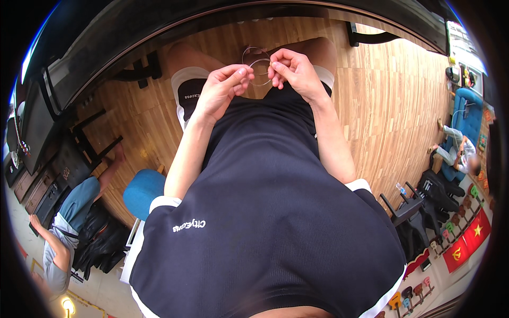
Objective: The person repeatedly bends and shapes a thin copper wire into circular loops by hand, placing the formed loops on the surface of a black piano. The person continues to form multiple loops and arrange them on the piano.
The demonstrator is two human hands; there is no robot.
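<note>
A coil of thin, shiny wire point(244, 53), like an instrument string wound into loops, is held up between my two hands above my lap. My left hand point(225, 90) pinches the left side of the loops between thumb and fingers. On the right side, the fingertips of my right hand point(298, 75) close on the same coil near a small yellowish spot. The loops stand partly apart from each other between the hands. Where the wire's ends lie is too fine to make out.
A dark table edge point(207, 11) runs across the far side. A blue stool point(143, 193) stands at my left. One person point(63, 233) is at the left, another point(462, 151) sits on a blue sofa point(469, 108) at the right. Black cases point(440, 188) and hanging small guitars point(395, 300) are behind.
</note>
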